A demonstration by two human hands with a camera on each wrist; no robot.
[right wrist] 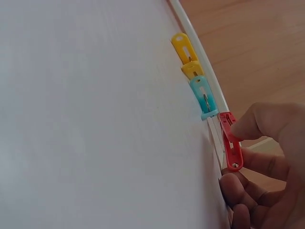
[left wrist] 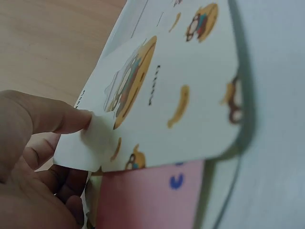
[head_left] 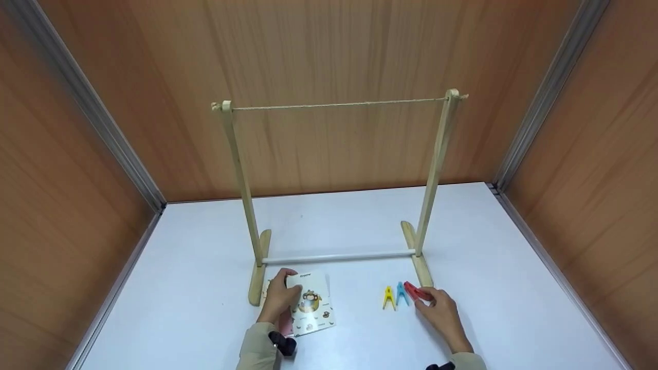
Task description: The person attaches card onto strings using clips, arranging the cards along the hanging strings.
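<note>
My left hand pinches a white card or thin booklet printed with a small cartoon animal, thumb on its face. In the left wrist view that card lies tilted over a pink one. My right hand holds a red clothespin between thumb and fingers, low over the white table. Just left of it stand a blue clothespin and a yellow clothespin, side by side. The right wrist view shows the red clothespin under the thumb.
Behind the hands stands a wooden frame, with a left post, a right post and a string tied between their tops. A white rod joins its feet. Wood-grain panels wall the white table.
</note>
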